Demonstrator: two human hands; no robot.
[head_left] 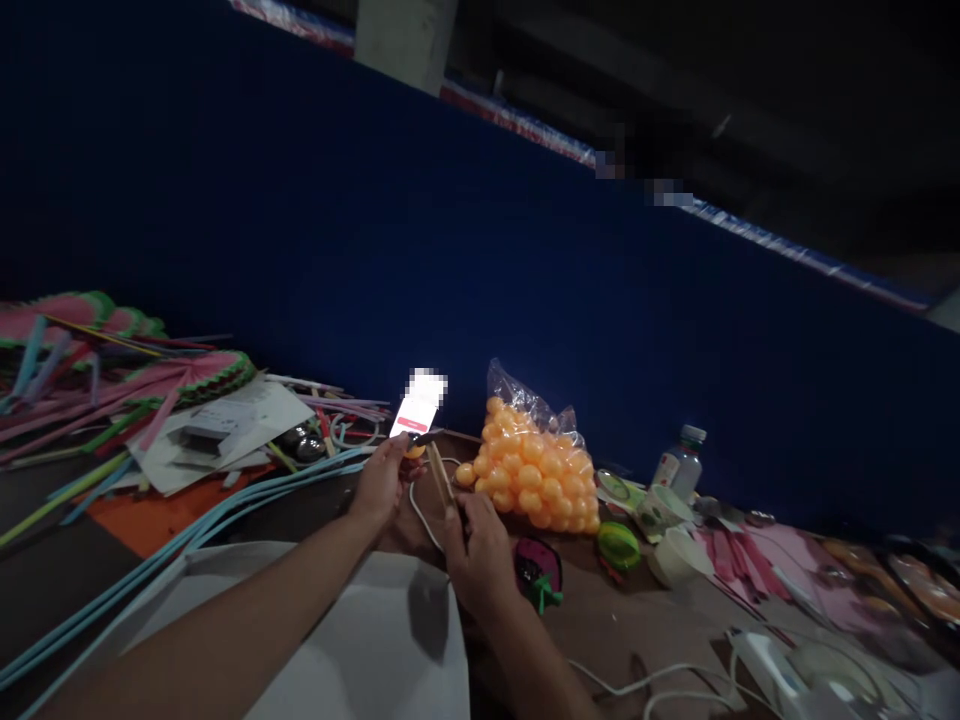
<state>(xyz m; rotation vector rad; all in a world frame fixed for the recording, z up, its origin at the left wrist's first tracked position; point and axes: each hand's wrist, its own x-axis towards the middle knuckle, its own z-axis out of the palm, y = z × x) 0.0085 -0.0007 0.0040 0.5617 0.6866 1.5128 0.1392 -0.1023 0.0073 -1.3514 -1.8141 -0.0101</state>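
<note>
My left hand (379,485) is closed, its fingertips pinched around something small and dark (424,438) that is hard to make out. Just below that dark piece shows an orange ball (415,452). A phone with a lit screen (415,415) is right behind those fingertips; whether they touch it I cannot tell. My right hand (480,548) grips a flat, light-brown wooden strip (441,474), which points up toward the left fingertips. Beyond the right hand stands a clear plastic bag of orange balls (529,465).
Light-blue sticks (247,495) and pink-green paper fans (187,375) lie left. A white sheet (360,640) is in front of me. To the right are a purple pouch (536,570), a green striped ball (619,545), paper cups (679,555), a bottle (681,465) and white cables (667,675). A blue partition (375,220) rises behind.
</note>
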